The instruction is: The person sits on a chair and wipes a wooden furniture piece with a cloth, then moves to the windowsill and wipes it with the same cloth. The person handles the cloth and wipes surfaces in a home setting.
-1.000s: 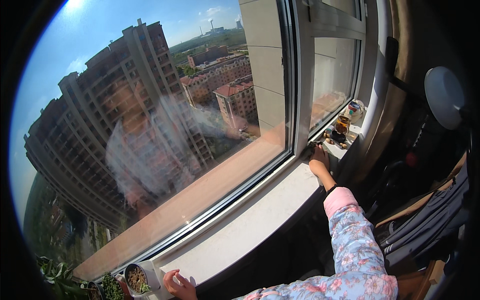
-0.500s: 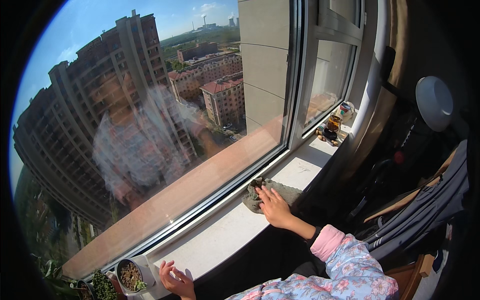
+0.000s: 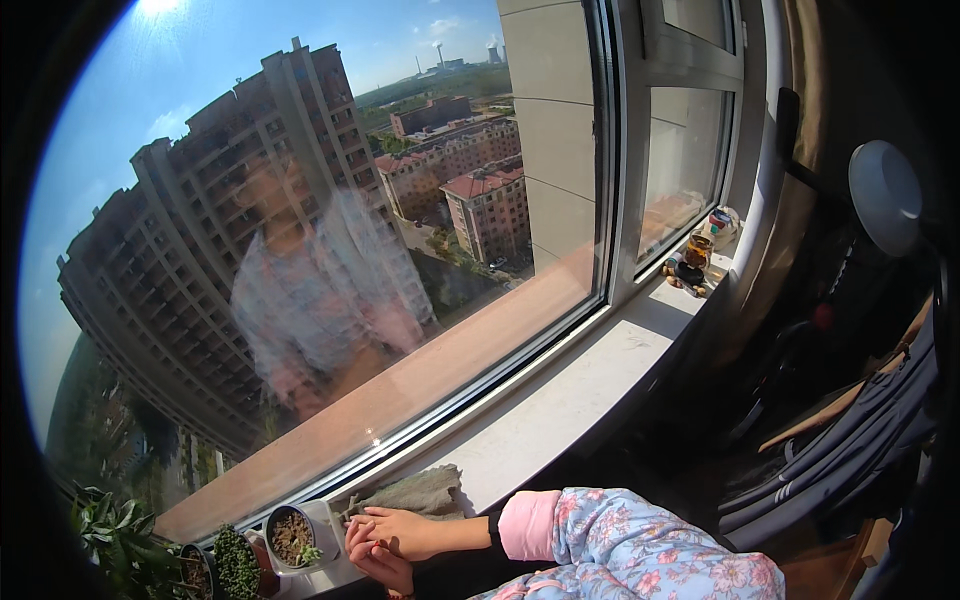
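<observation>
A grey-green cloth (image 3: 425, 492) lies bunched at the near left end of the white windowsill, beside the plant pots. My right hand (image 3: 405, 532) rests over its near edge, fingers pointing left and gripping the fabric. Just below, my left hand (image 3: 380, 566) is held close against the right one, its fingers loosely bent and apart. It seems to hold nothing, though the right hand partly covers it.
A white pot (image 3: 312, 545) of soil with a small sprout stands left of my hands, near other leafy plants (image 3: 105, 530). Small ornaments (image 3: 697, 255) sit at the sill's far end. The window glass (image 3: 480, 330) borders the sill; dark clothes (image 3: 850, 440) hang at right.
My right hand has swept the cloth leftward along the sill, from its middle to the pots. It now meets my left hand, which stays near the pot. The view has shifted slightly.
</observation>
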Motion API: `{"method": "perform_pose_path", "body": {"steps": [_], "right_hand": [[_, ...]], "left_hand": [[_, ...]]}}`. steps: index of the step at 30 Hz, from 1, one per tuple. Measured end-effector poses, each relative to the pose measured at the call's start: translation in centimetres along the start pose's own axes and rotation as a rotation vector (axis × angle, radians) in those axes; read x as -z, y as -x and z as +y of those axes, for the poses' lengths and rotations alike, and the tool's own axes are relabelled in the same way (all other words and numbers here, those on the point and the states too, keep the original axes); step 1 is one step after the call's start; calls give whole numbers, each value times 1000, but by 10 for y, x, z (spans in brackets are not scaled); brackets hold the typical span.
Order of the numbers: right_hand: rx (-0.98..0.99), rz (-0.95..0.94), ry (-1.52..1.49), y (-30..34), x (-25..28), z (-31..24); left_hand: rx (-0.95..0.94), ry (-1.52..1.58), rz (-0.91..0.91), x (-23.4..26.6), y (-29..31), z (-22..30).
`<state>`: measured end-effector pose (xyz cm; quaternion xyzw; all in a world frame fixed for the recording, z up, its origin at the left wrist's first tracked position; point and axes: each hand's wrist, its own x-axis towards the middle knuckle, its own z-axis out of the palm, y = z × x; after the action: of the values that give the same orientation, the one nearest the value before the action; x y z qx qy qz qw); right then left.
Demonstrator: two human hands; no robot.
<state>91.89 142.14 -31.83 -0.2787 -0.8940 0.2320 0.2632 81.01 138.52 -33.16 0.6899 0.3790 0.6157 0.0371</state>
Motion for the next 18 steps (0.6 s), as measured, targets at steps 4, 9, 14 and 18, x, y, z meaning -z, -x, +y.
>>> {"method": "perform_pose_path", "body": {"steps": [4, 9, 14, 18], "right_hand": [[-28, 18, 131, 15, 5, 1], [-232, 136, 202, 61, 35, 26], [-538, 351, 434, 171, 103, 61], [-829, 553, 573, 268, 167, 89]], "left_hand": [[-39, -52, -53, -1, -3, 5], [-33, -176, -125, 1, -7, 10], [-42, -288, -220, 3, -9, 7], [-88, -400, -216, 0, -3, 5]]}}
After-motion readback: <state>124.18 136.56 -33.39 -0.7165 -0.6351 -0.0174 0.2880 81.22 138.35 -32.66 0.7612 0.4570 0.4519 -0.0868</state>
